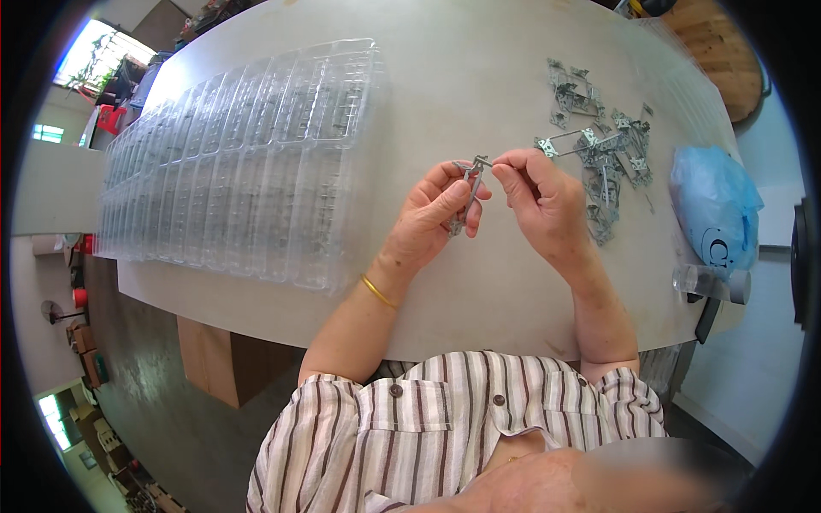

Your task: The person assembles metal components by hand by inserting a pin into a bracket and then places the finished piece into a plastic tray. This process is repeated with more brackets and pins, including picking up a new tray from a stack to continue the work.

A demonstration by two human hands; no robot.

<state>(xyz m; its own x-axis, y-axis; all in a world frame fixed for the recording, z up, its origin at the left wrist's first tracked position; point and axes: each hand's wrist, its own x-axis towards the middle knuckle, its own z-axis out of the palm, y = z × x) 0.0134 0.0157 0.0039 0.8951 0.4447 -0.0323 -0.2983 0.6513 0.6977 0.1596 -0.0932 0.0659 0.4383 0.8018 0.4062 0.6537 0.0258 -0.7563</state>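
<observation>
Over the middle of the table, my left hand (430, 203) grips a small grey metal bracket (473, 190), thumb on top and fingers behind it. The bracket stands roughly upright, its upper end sticking out above the thumb. My right hand (540, 198) is close on the right, with thumb and forefinger pinched at the bracket's upper end. Whatever lies between those fingertips is too small to name. Beyond my right hand spreads a loose pile of similar metal brackets (609, 162), some with long thin rods.
Stacked clear plastic trays (231, 162) with many compartments cover the table's left side. At the right edge sit a blue plastic bag (717, 205) and a clear bottle (710, 282) lying down. A cardboard box (209, 359) stands on the floor below the table (445, 312).
</observation>
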